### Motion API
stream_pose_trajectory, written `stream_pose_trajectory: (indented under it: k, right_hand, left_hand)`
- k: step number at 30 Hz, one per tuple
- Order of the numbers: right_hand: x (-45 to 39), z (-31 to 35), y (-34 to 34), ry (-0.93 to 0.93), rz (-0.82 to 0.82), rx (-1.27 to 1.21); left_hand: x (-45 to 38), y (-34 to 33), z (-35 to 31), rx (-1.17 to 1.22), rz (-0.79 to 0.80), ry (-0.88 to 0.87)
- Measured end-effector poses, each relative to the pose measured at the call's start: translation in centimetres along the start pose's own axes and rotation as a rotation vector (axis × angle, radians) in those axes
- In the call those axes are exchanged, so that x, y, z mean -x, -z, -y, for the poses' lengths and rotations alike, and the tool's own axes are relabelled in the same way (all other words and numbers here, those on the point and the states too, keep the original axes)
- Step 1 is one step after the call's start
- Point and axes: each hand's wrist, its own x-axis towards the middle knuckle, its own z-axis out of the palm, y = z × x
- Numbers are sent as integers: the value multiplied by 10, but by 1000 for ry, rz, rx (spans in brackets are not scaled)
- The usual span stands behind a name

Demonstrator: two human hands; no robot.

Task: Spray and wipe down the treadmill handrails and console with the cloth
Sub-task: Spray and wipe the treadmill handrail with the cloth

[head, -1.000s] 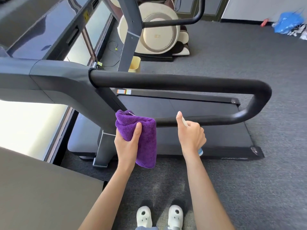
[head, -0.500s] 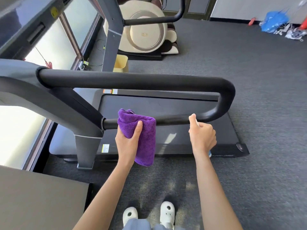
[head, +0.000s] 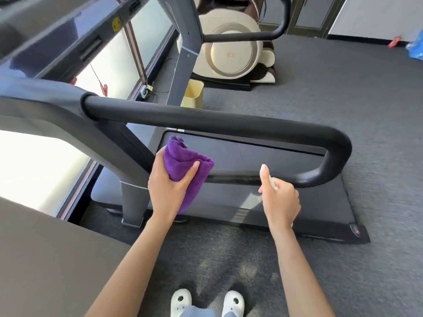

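Note:
A black looped handrail (head: 206,121) of the treadmill runs across the middle, bending down at the right into a lower bar (head: 240,179). My left hand (head: 167,191) grips a folded purple cloth (head: 185,163) pressed on the left end of the lower bar, beside the grey upright (head: 130,156). My right hand (head: 280,200) is closed around a small spray bottle (head: 273,180), mostly hidden in the fist, thumb raised, just in front of the lower bar. The console is out of sight at the upper left.
The treadmill belt deck (head: 263,202) lies below the rail on grey carpet. A second treadmill's upright (head: 180,65), a yellow bin (head: 193,93) and a cream massage chair (head: 231,56) stand behind. A brown tabletop (head: 45,259) is at lower left. My white shoes (head: 206,303) show below.
The view has swung so the handrail sits further right in frame. My left hand has slid the cloth left toward the upright, and my right hand stays by the lower bar.

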Motion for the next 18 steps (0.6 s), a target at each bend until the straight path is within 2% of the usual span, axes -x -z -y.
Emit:
stream_pose_trajectory:
  k: [3,5,8,10,12,15,18]
  right_hand:
    - [1,4,-1,58,-9,7]
    - [2,8,-1,92,2,19]
    - [5,10,-3,115,28,30]
    - [6,9,-5,121,32,41]
    - [8,8,-7,124,28,47]
    - [8,8,-9,121,34,56]
    - [9,9,-11,122,35,65]
  left_hand:
    - [-25,-14,23,-384,139,-206]
    - [-35,-29,40,-576,245,-199]
    - [-39,-36,51,-526,242,-188]
    - [-39,-31,58,-426,233,-337]
    - [-38,-25,67,-413,313,-461]
    - [-45,-27,75,-545,391,-484]
    - [-56,-35,69,-709,390,-407]
